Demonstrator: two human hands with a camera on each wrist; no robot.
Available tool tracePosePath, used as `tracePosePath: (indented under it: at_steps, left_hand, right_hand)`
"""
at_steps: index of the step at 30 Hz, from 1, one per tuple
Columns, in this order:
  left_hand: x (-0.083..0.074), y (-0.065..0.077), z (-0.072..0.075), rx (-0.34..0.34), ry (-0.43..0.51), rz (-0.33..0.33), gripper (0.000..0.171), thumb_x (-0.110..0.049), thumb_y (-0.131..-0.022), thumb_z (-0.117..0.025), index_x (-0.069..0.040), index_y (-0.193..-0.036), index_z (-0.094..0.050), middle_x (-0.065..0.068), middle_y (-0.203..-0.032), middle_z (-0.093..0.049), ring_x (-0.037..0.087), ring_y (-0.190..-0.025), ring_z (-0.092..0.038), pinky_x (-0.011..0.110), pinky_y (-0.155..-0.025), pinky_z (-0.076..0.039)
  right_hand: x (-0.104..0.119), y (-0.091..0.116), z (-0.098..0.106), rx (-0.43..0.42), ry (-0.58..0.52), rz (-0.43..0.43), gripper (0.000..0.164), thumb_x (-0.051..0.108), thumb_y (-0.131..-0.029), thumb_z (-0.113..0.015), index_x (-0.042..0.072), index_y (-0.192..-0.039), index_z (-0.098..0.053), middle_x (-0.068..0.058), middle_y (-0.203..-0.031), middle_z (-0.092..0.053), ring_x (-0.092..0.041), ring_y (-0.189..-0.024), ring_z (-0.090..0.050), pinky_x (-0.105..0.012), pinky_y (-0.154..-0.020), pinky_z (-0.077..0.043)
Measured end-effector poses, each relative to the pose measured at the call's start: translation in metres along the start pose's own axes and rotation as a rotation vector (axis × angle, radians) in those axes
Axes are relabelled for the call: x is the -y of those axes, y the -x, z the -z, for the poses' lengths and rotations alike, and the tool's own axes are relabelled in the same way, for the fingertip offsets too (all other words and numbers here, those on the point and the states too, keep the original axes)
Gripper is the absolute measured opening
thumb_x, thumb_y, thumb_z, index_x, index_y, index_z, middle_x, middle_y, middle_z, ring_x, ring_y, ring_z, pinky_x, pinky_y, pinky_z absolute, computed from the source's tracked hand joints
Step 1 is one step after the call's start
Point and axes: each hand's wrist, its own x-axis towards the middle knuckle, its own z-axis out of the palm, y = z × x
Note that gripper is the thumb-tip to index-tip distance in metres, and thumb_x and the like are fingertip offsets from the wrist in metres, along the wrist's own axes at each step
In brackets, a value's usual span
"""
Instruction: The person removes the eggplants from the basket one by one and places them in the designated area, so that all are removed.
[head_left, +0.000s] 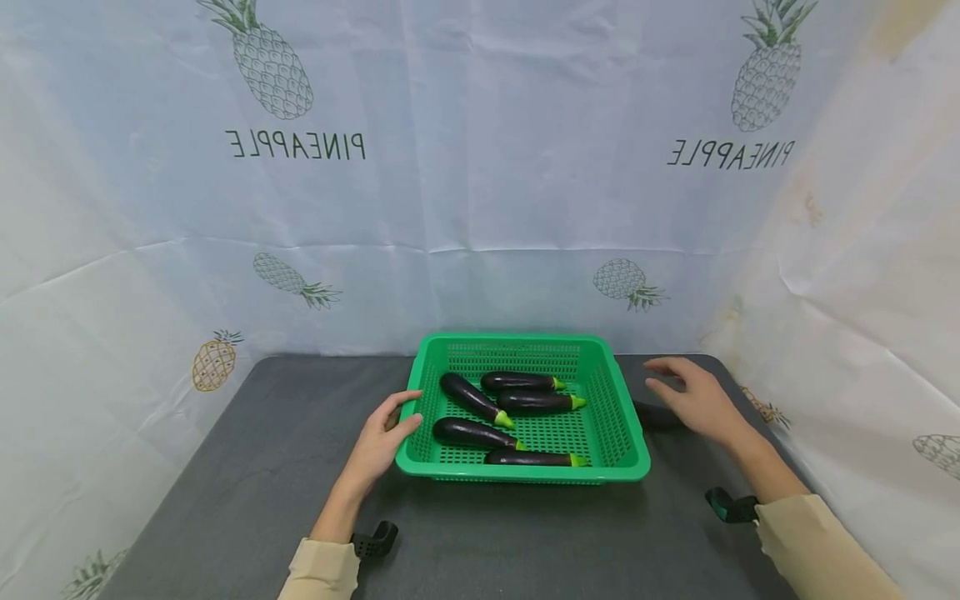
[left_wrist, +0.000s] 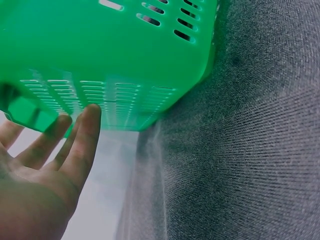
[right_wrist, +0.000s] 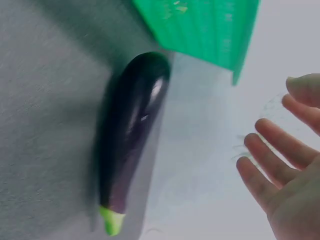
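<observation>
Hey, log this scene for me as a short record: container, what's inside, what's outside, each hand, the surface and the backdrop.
Container: green slotted basket
Inside: five dark purple eggplants with light green stem ends
Outside: one loose eggplant, lying right of the basket
Left hand: at the basket's left rim
Right hand: raised near the loose eggplant, fingers spread, holding nothing
Surface: dark gray tabletop
Backdrop: pale cloth with pineapple prints and mirrored "PINEAPPLE" lettering

An eggplant (right_wrist: 132,132) (green-stemmed) lies near the green basket (right_wrist: 202,32) — right grip (right_wrist: 296,189) apart.
</observation>
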Motion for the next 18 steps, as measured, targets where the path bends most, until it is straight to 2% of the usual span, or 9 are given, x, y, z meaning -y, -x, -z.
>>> tracePosePath:
  at_steps: [12,18]
  left_hand:
    - [0.0,-0.001,-0.001,-0.004,0.011,0.011,0.049,-0.036,-0.102,-0.063,-0.02,-0.147,-0.052,0.008,-0.161,-0.035,0.027,-0.151,-0.029,0.057,-0.113,-0.037]
    - [0.0,-0.001,-0.002,-0.012,0.008,-0.003,0.049,-0.034,-0.103,-0.063,-0.018,-0.147,-0.052,0.012,-0.161,-0.036,0.031,-0.149,-0.033,0.058,-0.109,-0.041]
  right_hand:
    - [0.046,-0.004,0.005,0.021,0.009,0.027,0.043,0.027,-0.105,-0.06,0.001,-0.139,-0.057,-0.023,-0.136,-0.057,-0.044,-0.123,-0.054,-0.059,-0.1,-0.045]
    - [0.064,-0.006,0.0,0.046,-0.015,0.06,0.042,0.026,-0.105,-0.06,0.002,-0.139,-0.058,-0.019,-0.132,-0.058,-0.039,-0.117,-0.059,-0.055,-0.095,-0.049]
